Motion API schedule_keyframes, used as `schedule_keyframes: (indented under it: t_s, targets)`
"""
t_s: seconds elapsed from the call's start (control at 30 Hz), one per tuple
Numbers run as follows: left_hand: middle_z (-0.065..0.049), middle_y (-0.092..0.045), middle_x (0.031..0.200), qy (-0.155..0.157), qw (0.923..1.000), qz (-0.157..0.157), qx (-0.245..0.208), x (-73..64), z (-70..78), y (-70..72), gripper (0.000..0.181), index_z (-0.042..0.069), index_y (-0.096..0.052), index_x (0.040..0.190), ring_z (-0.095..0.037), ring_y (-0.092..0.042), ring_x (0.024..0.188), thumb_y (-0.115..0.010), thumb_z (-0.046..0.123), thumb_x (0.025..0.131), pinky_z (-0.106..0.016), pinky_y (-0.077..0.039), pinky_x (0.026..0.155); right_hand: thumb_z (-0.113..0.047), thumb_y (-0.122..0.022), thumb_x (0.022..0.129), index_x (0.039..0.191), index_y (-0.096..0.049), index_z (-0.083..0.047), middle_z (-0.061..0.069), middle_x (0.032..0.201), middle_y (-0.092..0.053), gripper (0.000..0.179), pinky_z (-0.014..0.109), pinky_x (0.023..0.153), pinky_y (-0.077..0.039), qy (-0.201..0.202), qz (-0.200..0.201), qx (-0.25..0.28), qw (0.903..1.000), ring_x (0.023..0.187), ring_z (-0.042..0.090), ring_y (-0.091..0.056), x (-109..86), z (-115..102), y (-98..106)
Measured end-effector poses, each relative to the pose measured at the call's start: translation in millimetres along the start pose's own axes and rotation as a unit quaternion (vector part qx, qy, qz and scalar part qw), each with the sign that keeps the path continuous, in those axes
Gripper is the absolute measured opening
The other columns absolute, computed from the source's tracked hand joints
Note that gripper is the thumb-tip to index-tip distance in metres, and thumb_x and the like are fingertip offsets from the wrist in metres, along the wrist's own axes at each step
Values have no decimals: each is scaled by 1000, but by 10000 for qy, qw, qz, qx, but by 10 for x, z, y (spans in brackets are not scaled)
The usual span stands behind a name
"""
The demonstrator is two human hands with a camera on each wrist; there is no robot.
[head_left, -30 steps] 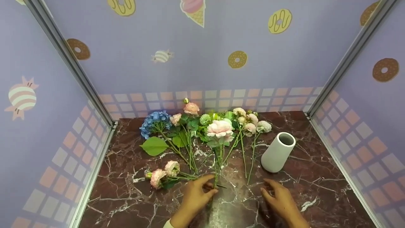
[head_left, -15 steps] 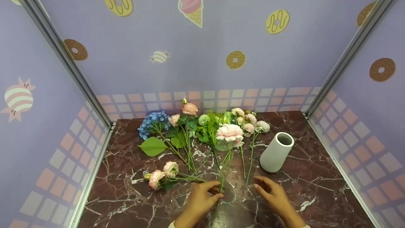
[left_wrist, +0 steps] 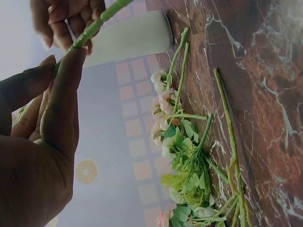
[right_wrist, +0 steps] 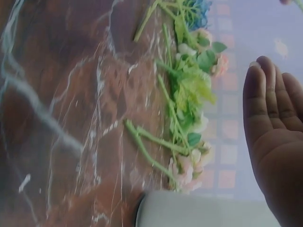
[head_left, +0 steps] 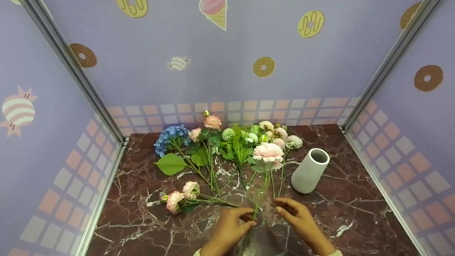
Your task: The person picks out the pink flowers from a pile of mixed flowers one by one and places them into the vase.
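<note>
My left hand (head_left: 231, 227) pinches the green stem (left_wrist: 92, 29) of a large pale pink flower (head_left: 268, 153) between thumb and fingers. The bloom is raised over the table, pointing away from me and slightly right. To its right my right hand (head_left: 300, 220) is held up with nothing in it, fingertips close to the stem; the right wrist view shows its fingers (right_wrist: 258, 97) fairly straight. Behind that hand a tapered white vase (head_left: 308, 174) stands upright, its mouth showing no flowers. Two pink blooms (head_left: 176, 202) on stems lie left of my left hand.
A row of flowers lies along the back: blue hydrangea (head_left: 172, 138), peach rose (head_left: 212, 121), green foliage (head_left: 237, 144) and small pale blooms (head_left: 294, 142). Stems point toward me across the dark marbled table (head_left: 135, 227). Patterned walls (head_left: 227, 81) enclose the back and both sides.
My left hand has moved right and slightly toward me, carrying the pale pink flower rightward. The right hand has shifted left, so the two hands are closer together.
</note>
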State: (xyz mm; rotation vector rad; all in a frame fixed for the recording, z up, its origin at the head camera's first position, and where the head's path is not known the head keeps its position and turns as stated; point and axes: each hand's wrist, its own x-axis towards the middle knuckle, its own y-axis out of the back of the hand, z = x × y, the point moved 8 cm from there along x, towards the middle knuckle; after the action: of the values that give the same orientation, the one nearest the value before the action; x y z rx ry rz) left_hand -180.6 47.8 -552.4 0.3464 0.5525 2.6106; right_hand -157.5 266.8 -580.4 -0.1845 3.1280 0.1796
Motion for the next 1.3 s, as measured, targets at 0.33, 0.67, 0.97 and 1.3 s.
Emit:
schedule_keyframes:
  t_s: [0.33, 0.67, 0.97, 1.3]
  targets:
    - [-7, -89, 100, 206, 9987, -372, -271, 0, -28, -111, 27, 11, -88, 118, -11, -83, 86, -91, 4, 93, -23, -66, 74, -3, -60, 116, 146, -55, 25, -13, 128, -81, 42, 27, 96, -68, 484, -597, 521, 9957, 108, 6, -79, -8, -140, -210]
    - [-6, -89, 98, 150, 9979, -414, -466, -12, -17, -164, 21, 13, -90, 110, -8, -83, 86, -91, 2, 93, -19, -63, 69, 0, -62, 113, 130, -62, 26, -17, 108, -81, 31, 24, 87, -67, 669, -425, 389, 9961, 98, 4, -79, 2, -261, -273]
    - [-1, -89, 97, 55, 9971, -477, -584, -26, -12, -209, 22, 12, -90, 110, -8, -84, 87, -91, 1, 91, -21, -65, 79, -4, -64, 114, 131, -61, 26, -11, 104, -80, 34, 29, 84, -69, 410, 62, 342, 9986, 90, 9, -79, 21, -278, -227]
    - [-10, -89, 95, 78, 9954, -502, -817, -30, -20, -237, 26, 11, -90, 115, 1, -74, 71, -89, 0, 92, -13, -58, 63, 0, -66, 111, 126, -66, 22, -13, 107, -82, 27, 28, 80, -69, 341, 436, 401, 9977, 91, 7, -78, 16, -302, -174]
